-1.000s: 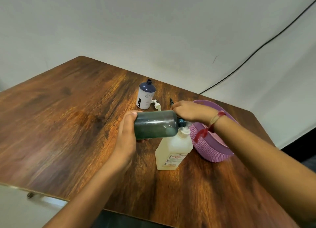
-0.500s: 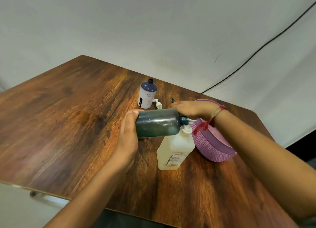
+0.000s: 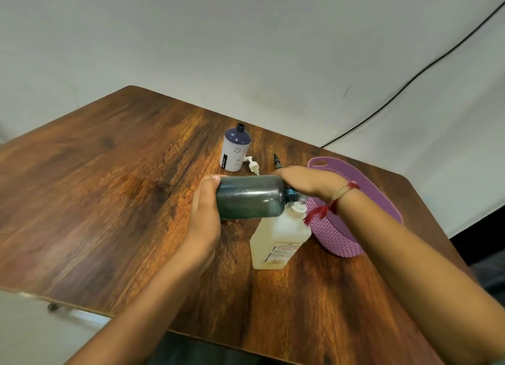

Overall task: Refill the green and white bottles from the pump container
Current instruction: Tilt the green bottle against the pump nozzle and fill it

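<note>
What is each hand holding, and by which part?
The left hand grips the green bottle by its base. The right hand covers the top of the pump container; its hold cannot be told.

Forearms (image 3: 410,266), two: both are showing bare up to the frame edge. Thread band (image 3: 342,193), at the wrist of the right hand (image 3: 306,180): pale beige and red strands are wrapping round together. Red tassel (image 3: 316,213): frayed, is hanging off the band beneath the wrist.

2 bottles (image 3: 250,196) (image 3: 235,151), 1 pump container (image 3: 278,236), 2 caps (image 3: 252,166) (image 3: 276,162), 1 basket (image 3: 363,185), 2 hands (image 3: 205,214) (image 3: 306,180)
</note>
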